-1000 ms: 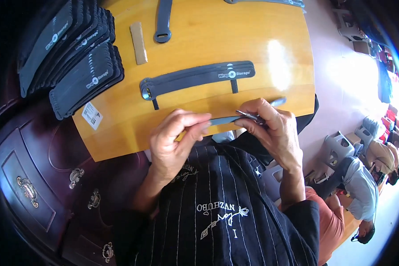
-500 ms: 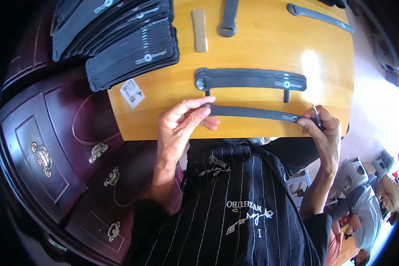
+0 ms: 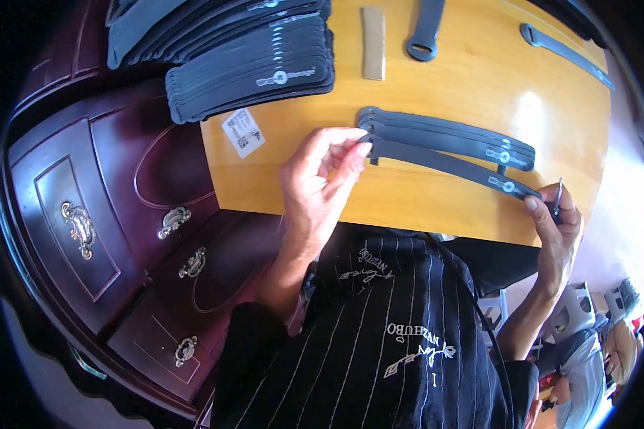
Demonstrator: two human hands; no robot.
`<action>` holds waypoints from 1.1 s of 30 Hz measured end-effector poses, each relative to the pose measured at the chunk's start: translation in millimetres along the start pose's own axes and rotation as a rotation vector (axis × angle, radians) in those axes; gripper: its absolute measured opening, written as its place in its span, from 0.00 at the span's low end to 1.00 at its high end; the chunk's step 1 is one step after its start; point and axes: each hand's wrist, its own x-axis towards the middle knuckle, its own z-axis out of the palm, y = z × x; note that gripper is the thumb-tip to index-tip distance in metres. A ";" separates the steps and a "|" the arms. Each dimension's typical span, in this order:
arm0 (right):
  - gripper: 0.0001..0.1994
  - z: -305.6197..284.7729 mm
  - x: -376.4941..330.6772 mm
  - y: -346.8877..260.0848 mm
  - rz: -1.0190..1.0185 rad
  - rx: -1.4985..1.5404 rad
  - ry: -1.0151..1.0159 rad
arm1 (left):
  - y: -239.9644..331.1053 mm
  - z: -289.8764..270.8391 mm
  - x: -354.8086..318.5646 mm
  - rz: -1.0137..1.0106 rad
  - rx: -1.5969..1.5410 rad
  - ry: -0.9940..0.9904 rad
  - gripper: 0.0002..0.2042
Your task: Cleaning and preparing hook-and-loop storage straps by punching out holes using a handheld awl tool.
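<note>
A long dark grey strap (image 3: 447,164) lies across the yellow wooden tabletop (image 3: 436,86). My left hand (image 3: 322,175) pinches its left end between thumb and fingers. My right hand (image 3: 558,218) presses its right end at the table's near edge and also holds a thin dark pen-like tool. Just beyond it, two similar straps (image 3: 444,132) lie stacked side by side.
A big pile of the same dark straps (image 3: 250,68) sits at the table's far left, with a white label (image 3: 243,132) near it. A tan strip (image 3: 373,43) and more single straps (image 3: 426,28) lie farther back. Dark wooden drawers (image 3: 122,236) stand to my left. Another person (image 3: 587,365) sits at lower right.
The strap has been carried away from my body and laid down beside the other straps. My hands have spread apart to its two ends.
</note>
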 end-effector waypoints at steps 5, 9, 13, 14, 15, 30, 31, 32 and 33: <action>0.07 3.8 7.4 -1.2 -0.014 0.045 -0.012 | 3.0 1.1 3.0 -0.041 0.054 0.047 0.07; 0.07 8.1 7.7 0.4 0.004 0.065 0.025 | 0.1 3.1 6.0 -0.030 0.074 0.035 0.07; 0.08 7.0 10.7 1.5 0.008 0.021 -0.010 | -0.6 5.8 7.2 -0.019 0.066 0.049 0.06; 0.08 6.4 11.0 2.3 0.007 0.008 -0.010 | -1.1 6.1 7.6 -0.012 0.073 0.050 0.06; 0.08 6.6 11.3 2.1 0.004 -0.002 -0.012 | 0.0 5.0 8.1 -0.004 0.085 0.055 0.06; 0.07 9.1 14.6 3.1 -0.016 0.013 0.065 | 0.7 9.6 9.4 0.030 0.103 0.067 0.06; 0.07 9.3 14.8 3.5 -0.016 0.007 0.070 | 0.1 10.9 9.3 0.032 0.110 0.075 0.06; 0.07 9.9 14.7 3.2 -0.020 0.006 0.073 | 0.3 11.8 9.0 0.032 0.101 0.071 0.06; 0.06 8.2 13.2 2.9 -0.018 -0.004 0.083 | 1.0 14.2 8.1 0.008 0.093 0.079 0.06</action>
